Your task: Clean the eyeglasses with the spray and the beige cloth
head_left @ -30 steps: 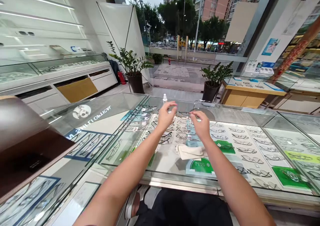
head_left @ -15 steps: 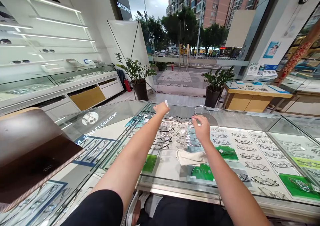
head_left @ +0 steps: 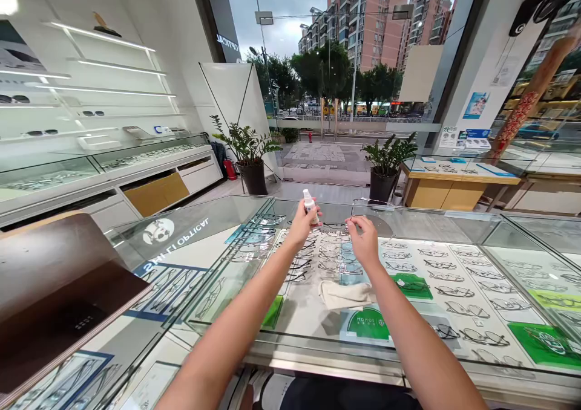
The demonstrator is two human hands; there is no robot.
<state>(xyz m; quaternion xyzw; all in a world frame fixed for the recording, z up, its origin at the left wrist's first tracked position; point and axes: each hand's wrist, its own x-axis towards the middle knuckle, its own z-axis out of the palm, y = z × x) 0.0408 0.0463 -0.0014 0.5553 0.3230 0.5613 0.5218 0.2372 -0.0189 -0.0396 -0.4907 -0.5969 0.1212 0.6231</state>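
Note:
My left hand (head_left: pixel 301 221) is wrapped round a small white spray bottle (head_left: pixel 309 202), held upright above the glass counter (head_left: pixel 318 331). To its right, my right hand (head_left: pixel 363 236) pinches a thin-framed pair of glasses (head_left: pixel 354 208) near the counter's far edge; much of the frame is hard to make out against the glass. A folded cream cloth (head_left: pixel 345 294) lies on the counter top below my right hand. Rows of eyeglasses (head_left: pixel 297 263) show under the glass beneath both hands.
At the left stands a brown glossy panel (head_left: pixel 59 277). Green display cards (head_left: pixel 411 286) lie among glasses inside the counter. Beyond its far edge are two potted plants (head_left: pixel 252 171), glass doors and a wooden display cabinet (head_left: pixel 447 189). Lit shelves line the left wall.
My left hand has come nearer my right hand and turned, so that the bottle now shows more fully. The view has tilted up a little. The right hand keeps its hold on the glasses.

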